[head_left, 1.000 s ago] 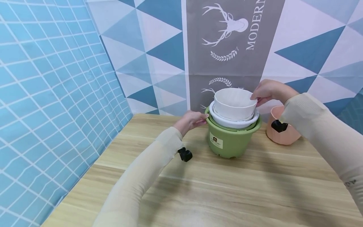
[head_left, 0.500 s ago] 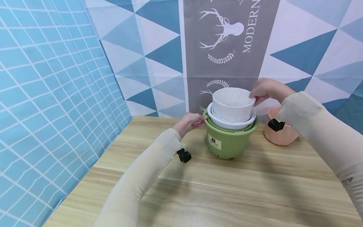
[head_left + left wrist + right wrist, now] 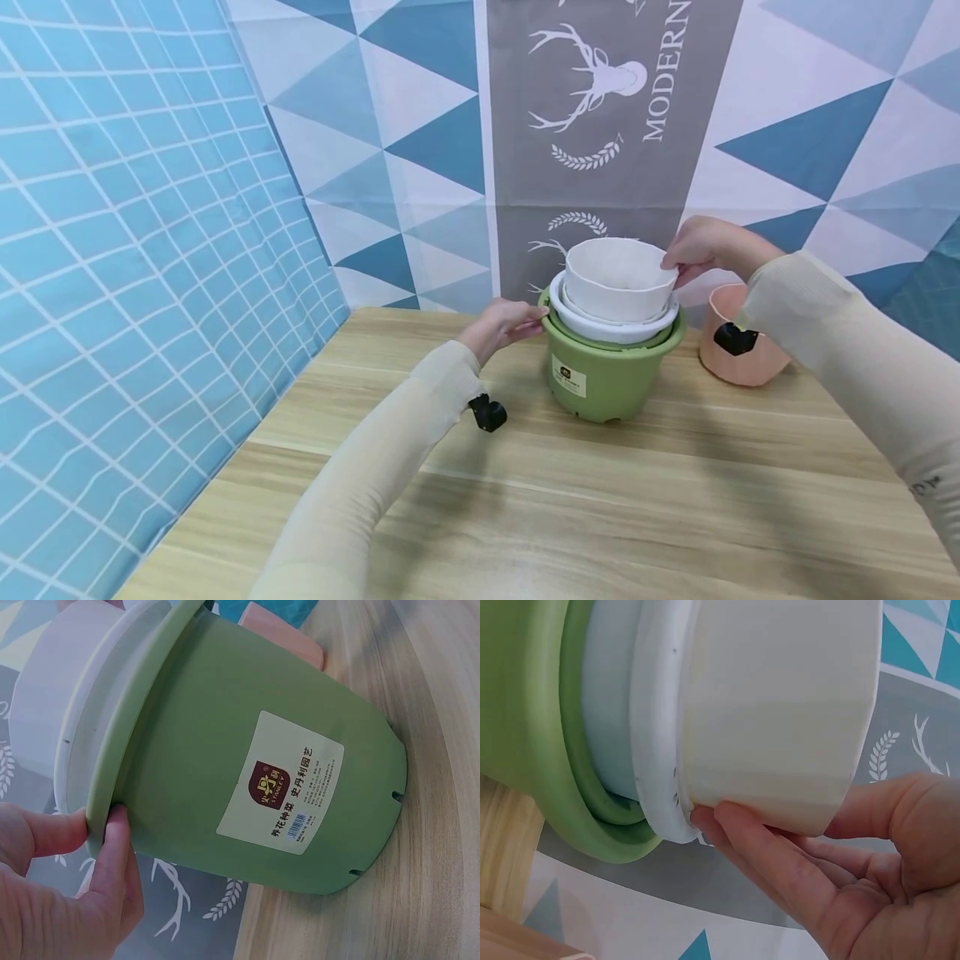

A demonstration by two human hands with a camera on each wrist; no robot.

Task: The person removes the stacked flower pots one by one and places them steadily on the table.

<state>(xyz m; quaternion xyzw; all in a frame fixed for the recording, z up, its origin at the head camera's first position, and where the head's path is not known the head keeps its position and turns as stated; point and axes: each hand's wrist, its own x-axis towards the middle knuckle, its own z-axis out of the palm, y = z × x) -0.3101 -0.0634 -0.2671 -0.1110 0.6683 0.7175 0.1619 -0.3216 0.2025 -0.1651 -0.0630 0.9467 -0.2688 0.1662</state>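
A large green flowerpot [image 3: 604,384] with a paper label stands upright on the wooden table. Nested in it is a white round-rimmed flowerpot [image 3: 615,332], and a smaller white faceted flowerpot [image 3: 619,287] sits inside that, its upper part standing well above the others. My left hand [image 3: 502,324] pinches the green rim at its left side, thumb on top and fingers below, as the left wrist view shows. At the right side, my right hand [image 3: 701,250] holds the faceted pot's wall, with fingertips [image 3: 739,817] outside near the white rim. The thumb's tip is hidden behind the wall.
A pink pot [image 3: 738,354] stands to the right of the stack, partly behind my right sleeve. Close behind rises a patterned cloth backdrop [image 3: 442,167]. A blue tiled-print sheet [image 3: 135,250] borders the table [image 3: 525,508] on the left.
Over the last half second, my right hand and the faceted pot have come down slightly. My left hand stays on the green rim. The head view shifted slightly earlier.
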